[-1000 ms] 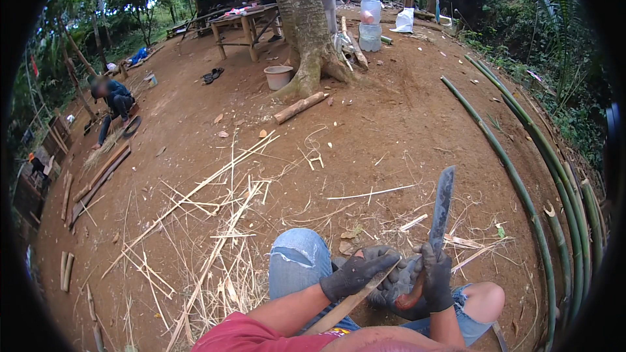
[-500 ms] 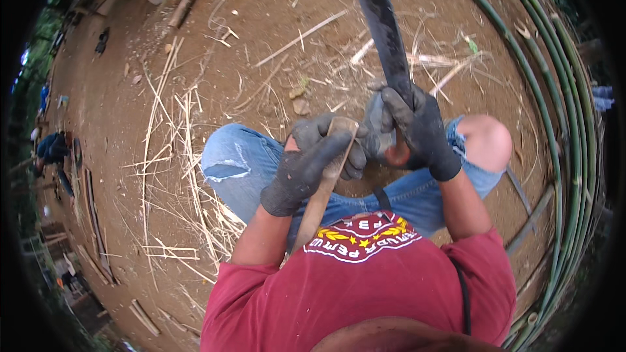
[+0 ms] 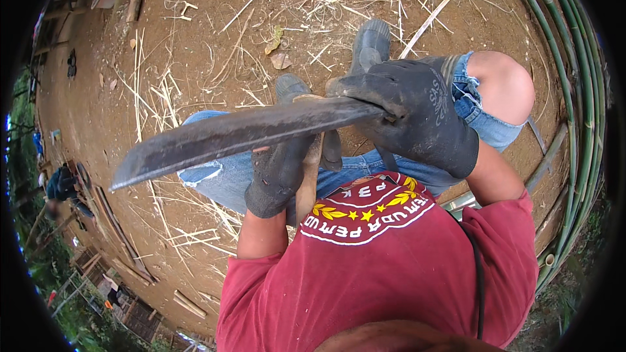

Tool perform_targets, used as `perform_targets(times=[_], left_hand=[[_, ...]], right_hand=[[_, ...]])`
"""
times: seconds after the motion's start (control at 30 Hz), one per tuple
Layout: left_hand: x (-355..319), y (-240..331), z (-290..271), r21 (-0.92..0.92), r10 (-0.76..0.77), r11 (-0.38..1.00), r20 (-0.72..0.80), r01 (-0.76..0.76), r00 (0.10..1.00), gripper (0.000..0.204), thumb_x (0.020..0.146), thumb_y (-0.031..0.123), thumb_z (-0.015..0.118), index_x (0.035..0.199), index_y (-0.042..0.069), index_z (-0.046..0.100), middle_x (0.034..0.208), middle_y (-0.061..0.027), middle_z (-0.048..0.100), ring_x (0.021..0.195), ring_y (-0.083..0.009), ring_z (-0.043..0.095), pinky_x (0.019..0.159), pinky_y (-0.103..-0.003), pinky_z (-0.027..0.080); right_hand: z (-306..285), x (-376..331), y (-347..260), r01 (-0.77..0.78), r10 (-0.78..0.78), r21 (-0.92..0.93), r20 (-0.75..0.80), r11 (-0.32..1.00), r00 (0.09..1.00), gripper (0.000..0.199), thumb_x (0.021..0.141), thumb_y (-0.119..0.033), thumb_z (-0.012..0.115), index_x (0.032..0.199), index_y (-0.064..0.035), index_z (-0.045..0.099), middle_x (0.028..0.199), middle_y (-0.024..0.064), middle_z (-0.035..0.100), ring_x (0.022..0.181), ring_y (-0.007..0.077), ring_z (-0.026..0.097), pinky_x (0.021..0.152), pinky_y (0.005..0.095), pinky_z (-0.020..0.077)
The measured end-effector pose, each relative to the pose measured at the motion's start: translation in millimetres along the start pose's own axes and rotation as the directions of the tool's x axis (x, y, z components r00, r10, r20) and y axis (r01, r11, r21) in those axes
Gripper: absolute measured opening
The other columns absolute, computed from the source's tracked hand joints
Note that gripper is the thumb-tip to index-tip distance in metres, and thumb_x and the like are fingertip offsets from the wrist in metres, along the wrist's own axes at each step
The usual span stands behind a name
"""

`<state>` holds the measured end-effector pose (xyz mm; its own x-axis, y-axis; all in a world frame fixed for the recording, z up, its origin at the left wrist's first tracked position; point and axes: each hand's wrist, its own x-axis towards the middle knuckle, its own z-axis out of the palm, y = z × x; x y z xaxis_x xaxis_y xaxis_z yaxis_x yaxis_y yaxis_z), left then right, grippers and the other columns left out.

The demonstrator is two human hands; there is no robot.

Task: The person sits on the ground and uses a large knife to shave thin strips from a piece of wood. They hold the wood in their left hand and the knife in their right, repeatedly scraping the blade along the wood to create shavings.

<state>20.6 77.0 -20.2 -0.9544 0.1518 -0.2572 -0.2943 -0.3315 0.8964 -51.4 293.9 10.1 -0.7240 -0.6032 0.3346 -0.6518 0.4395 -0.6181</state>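
My right hand (image 3: 427, 114), in a black work glove, is closed round the handle of a machete (image 3: 241, 133). The long dark blade lies nearly level across the front of me, its tip to the left. Below the blade, my gloved left hand (image 3: 279, 173) grips a flat bamboo slat (image 3: 308, 188) that slants down toward my lap. The blade passes over the slat's upper end and hides part of the left hand's fingers. Whether blade and slat touch, I cannot tell.
Long green bamboo poles (image 3: 577, 91) curve along the right. Thin pale strips (image 3: 189, 221) litter the dirt ground on the left and ahead. My boots (image 3: 370, 42) are just beyond my hands. Another person (image 3: 62, 186) is far off at the left.
The machete has swung from pointing up and away to lying across to the left, over the slat. My right hand has come nearer and turned. The left hand still holds the slat.
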Motion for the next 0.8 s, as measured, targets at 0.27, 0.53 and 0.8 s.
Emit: perform_targets(times=[0.27,0.53,0.8], left_hand=[[1.8,5.5,10.8,-0.162,-0.007,0.987,0.044,0.014,0.999,0.034,0.098,0.027,0.067,0.118,0.001,0.062,0.082,-0.0077,0.067,0.066,-0.0159,0.063,0.059,-0.031,0.052],[-12.6,1.2,5.6,-0.28,-0.126,0.952,0.0,0.121,0.992,0.033,0.097,0.024,0.07,0.124,0.008,0.061,0.112,-0.0042,0.066,0.105,-0.0119,0.059,0.092,-0.03,0.049],[-8.6,-16.9,-21.4,-0.291,-0.097,0.948,0.124,0.129,0.988,0.036,0.098,0.033,0.067,0.12,0.005,0.064,0.109,-0.0064,0.066,0.098,-0.0148,0.06,0.087,-0.032,0.049]], right_hand=[[7.7,1.0,1.9,-0.004,0.005,-0.024,0.029,1.0,1.0,0.04,0.081,-0.034,0.076,0.115,-0.0134,0.069,0.078,0.0044,0.062,0.072,0.0256,0.066,0.062,0.0421,0.05],[15.8,-0.3,3.3,0.005,-0.004,0.011,-0.036,1.0,0.999,0.035,0.081,-0.032,0.076,0.11,-0.013,0.069,0.076,0.006,0.063,0.071,0.0268,0.067,0.063,0.0435,0.0511],[20.0,3.7,3.8,0.012,-0.012,0.104,0.006,0.995,1.0,0.03,0.082,-0.029,0.076,0.106,-0.0122,0.067,0.079,0.0077,0.064,0.073,0.0297,0.067,0.065,0.0443,0.0521]])
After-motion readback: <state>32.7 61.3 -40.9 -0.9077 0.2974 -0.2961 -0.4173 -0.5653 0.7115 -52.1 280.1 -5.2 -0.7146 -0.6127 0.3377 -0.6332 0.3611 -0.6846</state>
